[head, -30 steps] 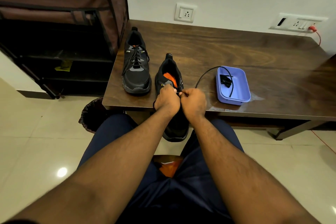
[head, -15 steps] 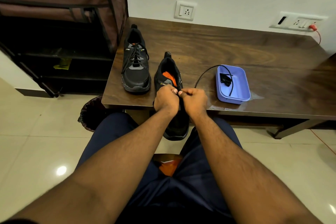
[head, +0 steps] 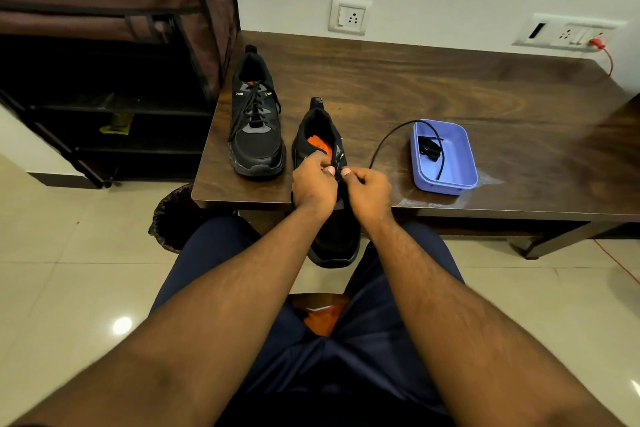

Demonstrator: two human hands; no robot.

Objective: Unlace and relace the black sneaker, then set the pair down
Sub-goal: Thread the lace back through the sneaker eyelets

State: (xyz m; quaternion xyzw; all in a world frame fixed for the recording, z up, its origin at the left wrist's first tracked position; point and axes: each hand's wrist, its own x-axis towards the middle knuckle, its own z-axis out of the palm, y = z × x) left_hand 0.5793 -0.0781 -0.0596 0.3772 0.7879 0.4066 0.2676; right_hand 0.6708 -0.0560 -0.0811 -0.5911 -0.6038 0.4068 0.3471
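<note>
Now both hands (head: 341, 185) pinch the unlaced black sneaker (head: 327, 184) beneath them.

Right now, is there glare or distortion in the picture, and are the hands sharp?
Head view: bright lamp glare on the floor tiles; wide-angle bending curves the table edge and wall; the left hand and right hand look slightly soft; the held sneaker lies dark, its detail lost.
</note>
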